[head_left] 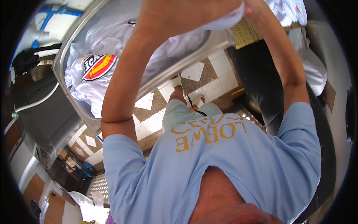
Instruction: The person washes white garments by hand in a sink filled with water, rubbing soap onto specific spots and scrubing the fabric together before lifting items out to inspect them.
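Both my arms reach up to the top edge of the picture. A piece of white cloth [225, 20] is raised between my hands, and most of it is out of view. My left hand [194, 13] is large and blurred above the cloth, its fingers hidden. At the cloth's right end my right hand [254, 10] closes on it, partly cut off. Below my left forearm stands a grey tub [59, 61] heaped with white garments [106, 35]. One white garment [76, 72] in it bears a red, yellow and black print.
A ridged yellowish stack [248, 33] and a black covered surface [257, 71] lie on the right. More white cloth [287, 13] and a whitish bag [311, 71] are beyond. A dark grey box [41, 108] with a pale hose [41, 104] stands left. The floor is tiled [220, 69].
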Available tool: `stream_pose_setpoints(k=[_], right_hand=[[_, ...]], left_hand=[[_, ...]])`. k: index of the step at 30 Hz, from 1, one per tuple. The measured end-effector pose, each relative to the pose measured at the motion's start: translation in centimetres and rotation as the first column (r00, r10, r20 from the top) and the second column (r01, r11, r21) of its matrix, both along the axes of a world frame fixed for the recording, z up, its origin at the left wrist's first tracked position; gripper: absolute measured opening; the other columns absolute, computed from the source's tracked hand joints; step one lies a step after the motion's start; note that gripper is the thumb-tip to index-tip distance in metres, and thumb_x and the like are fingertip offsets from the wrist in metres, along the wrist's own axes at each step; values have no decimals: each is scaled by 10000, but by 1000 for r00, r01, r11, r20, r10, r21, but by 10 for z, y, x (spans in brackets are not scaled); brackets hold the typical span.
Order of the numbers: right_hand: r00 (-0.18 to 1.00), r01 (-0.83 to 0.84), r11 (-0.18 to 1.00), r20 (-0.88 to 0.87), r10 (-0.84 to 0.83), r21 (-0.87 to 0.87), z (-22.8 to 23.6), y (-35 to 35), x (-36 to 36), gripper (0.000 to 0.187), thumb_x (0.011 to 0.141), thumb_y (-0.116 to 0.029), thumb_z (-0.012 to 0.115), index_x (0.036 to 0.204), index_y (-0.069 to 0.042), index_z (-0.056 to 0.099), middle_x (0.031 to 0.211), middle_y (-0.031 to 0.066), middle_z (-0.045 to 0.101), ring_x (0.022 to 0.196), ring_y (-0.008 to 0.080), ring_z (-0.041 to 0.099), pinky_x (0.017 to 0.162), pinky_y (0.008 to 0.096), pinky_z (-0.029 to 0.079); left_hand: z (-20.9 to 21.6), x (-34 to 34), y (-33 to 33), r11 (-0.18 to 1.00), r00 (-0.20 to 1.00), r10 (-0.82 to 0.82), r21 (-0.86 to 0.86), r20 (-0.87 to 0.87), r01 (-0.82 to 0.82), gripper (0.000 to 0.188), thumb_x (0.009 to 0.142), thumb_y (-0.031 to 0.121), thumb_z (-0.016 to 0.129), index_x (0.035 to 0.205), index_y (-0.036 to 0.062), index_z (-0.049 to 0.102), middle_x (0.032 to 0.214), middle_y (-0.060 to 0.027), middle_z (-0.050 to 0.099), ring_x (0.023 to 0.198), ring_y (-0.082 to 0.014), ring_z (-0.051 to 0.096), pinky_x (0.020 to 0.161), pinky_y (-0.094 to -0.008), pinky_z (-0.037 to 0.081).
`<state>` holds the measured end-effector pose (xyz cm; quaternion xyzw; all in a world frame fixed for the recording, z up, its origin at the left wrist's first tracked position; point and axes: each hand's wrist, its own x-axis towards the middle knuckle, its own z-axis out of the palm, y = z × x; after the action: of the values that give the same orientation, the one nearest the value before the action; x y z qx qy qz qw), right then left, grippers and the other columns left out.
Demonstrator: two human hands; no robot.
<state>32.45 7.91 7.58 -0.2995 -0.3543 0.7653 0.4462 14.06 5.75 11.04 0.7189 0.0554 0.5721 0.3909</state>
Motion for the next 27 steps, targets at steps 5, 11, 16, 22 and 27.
stream_pose_setpoints(k=[5, 11, 16, 22, 27], right_hand=[[864, 392, 904, -268, -426, -172, -55, -202, 95, 650, 784, -479, 571, 1250, -32, 493, 1194, 152, 577, 1071, 338, 574, 983, 470, 420], [529, 591, 526, -199, -825, -612, -211, -352, 80, 608, 766, -419, 633, 1244, -68, 497, 1210, 108, 563, 1115, 285, 543, 973, 451, 416], [590, 566, 490, -90, -803, -663, -319, -390, 50, 522, 806, -291, 667, 1239, -71, 475, 1156, 77, 575, 1094, 209, 546, 947, 399, 435], [851, 520, 658, 268, -451, -544, -390, -365, 20, 771, 779, -441, 705, 1354, -101, 321, 1245, 103, 480, 1076, 186, 514, 877, 342, 426], [861, 508, 614, 384, -335, -604, -434, -381, 26, 656, 812, -394, 681, 1330, -115, 392, 1158, 71, 534, 968, 155, 540, 818, 336, 429]], left_hand=[[-9, 73, -93, 859, 957, -157, -511, -244, 11, 201, 676, 139, 733, 818, 87, 601, 711, 0, 547, 605, -183, 574, 540, -326, 486], [-208, 135, -254, 263, 979, -175, -953, 105, 149, 929, 668, 231, 806, 1318, 20, 177, 1244, -146, 373, 1172, -243, 428, 943, -401, 420], [-328, 142, -293, -19, 985, -110, -991, -130, -133, 655, 755, 128, 724, 1262, 22, 322, 1191, -140, 472, 1092, -218, 520, 901, -327, 472], [-441, 65, -233, -220, 992, 47, -970, -116, -103, 392, 816, 81, 625, 1175, 40, 475, 1044, -128, 609, 932, -267, 633, 789, -387, 553], [-499, -33, -155, 59, 810, 145, -812, -569, -581, 592, 634, 113, 817, 1096, -17, 470, 1012, -155, 595, 844, -233, 628, 709, -349, 537]])
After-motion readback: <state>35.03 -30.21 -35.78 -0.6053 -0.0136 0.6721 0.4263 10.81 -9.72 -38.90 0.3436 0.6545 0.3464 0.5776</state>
